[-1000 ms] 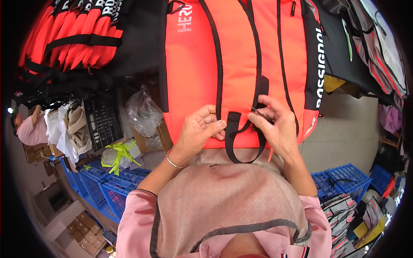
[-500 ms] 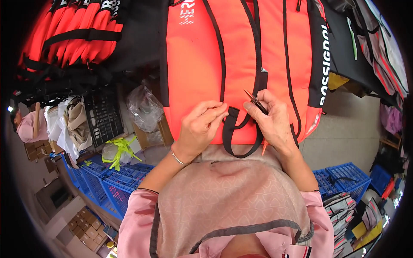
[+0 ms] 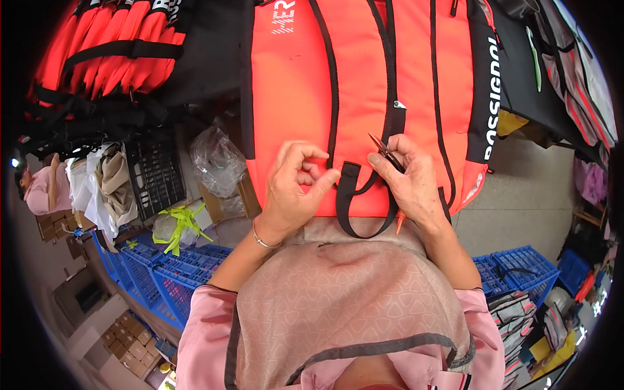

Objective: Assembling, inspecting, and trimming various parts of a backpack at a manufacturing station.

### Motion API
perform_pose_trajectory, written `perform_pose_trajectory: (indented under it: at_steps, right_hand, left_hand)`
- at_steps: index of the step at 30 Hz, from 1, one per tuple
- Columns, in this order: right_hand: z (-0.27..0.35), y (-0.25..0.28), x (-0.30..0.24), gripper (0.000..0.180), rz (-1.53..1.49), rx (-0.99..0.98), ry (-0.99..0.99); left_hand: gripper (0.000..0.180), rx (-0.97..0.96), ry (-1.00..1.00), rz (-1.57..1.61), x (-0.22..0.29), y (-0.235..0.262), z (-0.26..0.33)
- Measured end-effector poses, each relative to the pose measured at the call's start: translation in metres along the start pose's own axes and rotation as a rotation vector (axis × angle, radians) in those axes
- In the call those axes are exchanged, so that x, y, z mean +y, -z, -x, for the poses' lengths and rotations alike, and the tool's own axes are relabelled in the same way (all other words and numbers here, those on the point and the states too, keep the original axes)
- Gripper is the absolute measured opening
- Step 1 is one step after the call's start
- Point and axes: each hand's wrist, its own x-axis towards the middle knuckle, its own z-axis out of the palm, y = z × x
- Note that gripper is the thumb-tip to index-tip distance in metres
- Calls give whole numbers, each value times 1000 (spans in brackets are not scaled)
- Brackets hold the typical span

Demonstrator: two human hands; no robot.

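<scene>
The orange-red fabric backpack [image 3: 292, 97] lies on the black-covered table [image 3: 208, 58]; blue plastic crates [image 3: 523, 268] flank you. Your left hand [image 3: 292, 187] is unclenched; your right hand [image 3: 417, 185] grasps a dark, pointed metal tool [image 3: 383, 148], partly hidden. The backpack's top is cut off.

bag workshop: stacked orange-black bags [image 3: 107, 65] left of the big orange bag [image 3: 292, 104], grey bags [image 3: 578, 84] right, blue crates [image 3: 170, 296] near-left.
</scene>
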Motion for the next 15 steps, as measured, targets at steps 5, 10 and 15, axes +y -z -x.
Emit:
perform_pose_trajectory:
  at_steps: [5,10,15]
  right_hand:
    - [0,-1,0,22,69,-53,1]
    - [2,-1,4,20,58,-74,-13]
    - [4,0,0,15,95,-57,-16]
  left_hand:
    - [21,-140,9,-267,6,8,-11]
    - [20,-340,304,-341,19,10,-28]
    - [13,-354,-76,-385,4,11,-14]
